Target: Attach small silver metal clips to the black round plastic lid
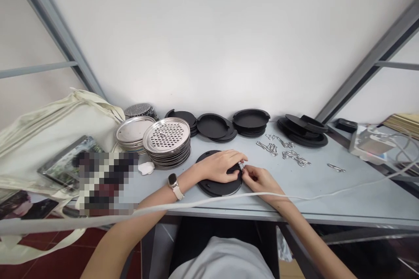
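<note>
A black round disc (209,186) with a raised rim and slots lies flat near the table's front edge. My left hand (221,166) rests across its top and holds it, fingers and thumb curved towards its right edge. At that edge my right hand (257,178) pinches a small metal wire clip (241,166), touching the disc. The fingertips partly hide the clip, so how far it sits in the disc cannot be seen. Several loose wire clips (294,157) lie to the right, with another clip (336,167) farther off.
Metal grater plates (166,139) and plain metal plates (132,133) stand stacked at left. Black discs (214,126) are piled along the wall, with more black parts (303,130) to the right. A white cable (304,198) crosses in front of my forearms. A cloth bag (59,126) lies left.
</note>
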